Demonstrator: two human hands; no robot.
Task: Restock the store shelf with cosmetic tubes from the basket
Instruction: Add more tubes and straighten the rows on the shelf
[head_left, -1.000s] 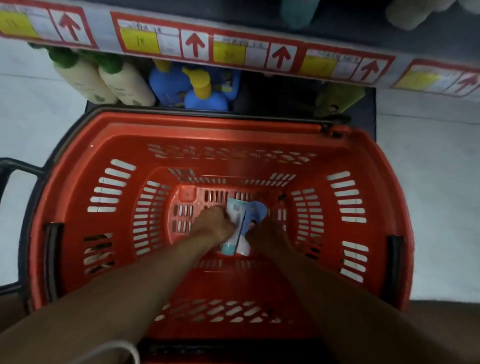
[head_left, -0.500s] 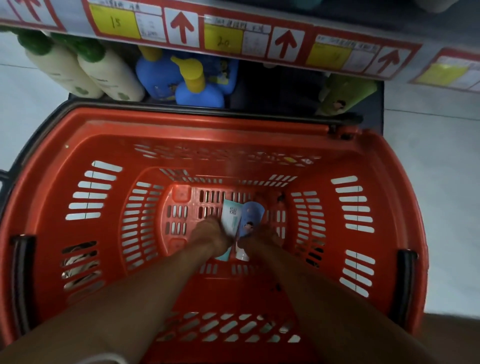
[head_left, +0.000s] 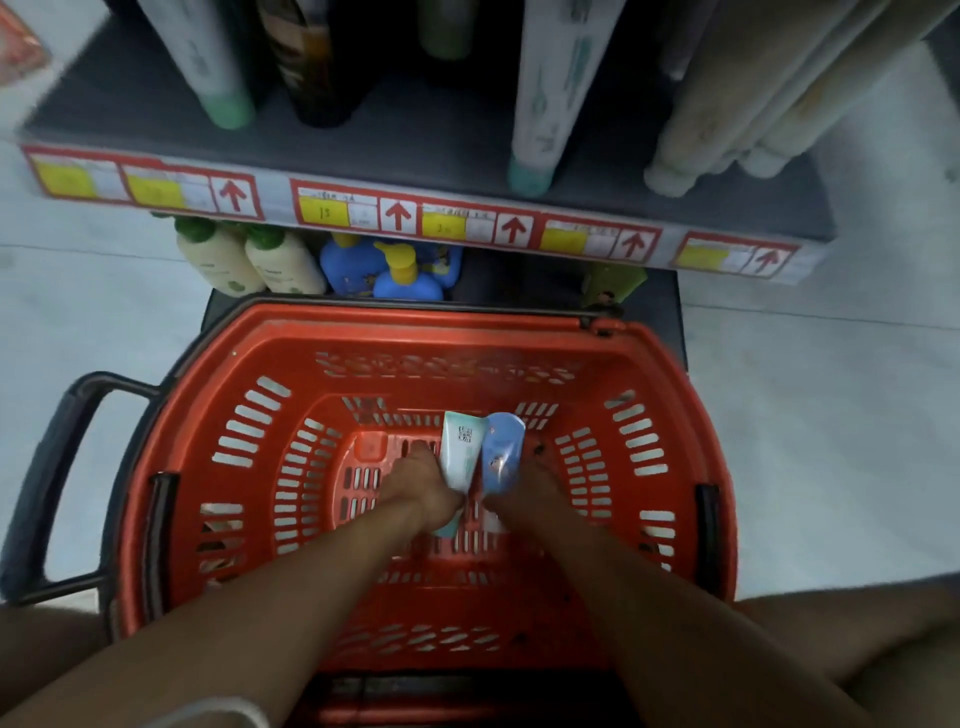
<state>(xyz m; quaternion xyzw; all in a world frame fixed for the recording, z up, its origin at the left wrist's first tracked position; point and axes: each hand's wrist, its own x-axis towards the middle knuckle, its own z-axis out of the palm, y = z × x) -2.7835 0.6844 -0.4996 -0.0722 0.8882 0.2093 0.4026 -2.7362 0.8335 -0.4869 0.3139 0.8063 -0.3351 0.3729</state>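
Both my hands reach down into the red basket (head_left: 171, 457) on the floor. My left hand (head_left: 421, 488) grips a white and teal cosmetic tube (head_left: 460, 452). Right beside it, my right hand (head_left: 537, 491) holds a blue cosmetic tube (head_left: 501, 449). The two tubes stand side by side, flat ends up, touching each other. Their caps are hidden behind my hands. Beyond the basket runs the grey store shelf (head_left: 415, 140), with upside-down tubes standing on it and free room in its middle.
Red and yellow price labels (head_left: 400, 215) line the shelf's front edge. Under it stand cream pump bottles (head_left: 249, 260), blue bottles (head_left: 389, 270) and a green bottle (head_left: 613, 283). A black basket handle (head_left: 57, 467) sticks out left. White floor lies on both sides.
The view has tilted up, bringing the upper shelf and its tubes into sight. Both hands keep their hold on the two tubes, which now sit slightly higher in the basket.
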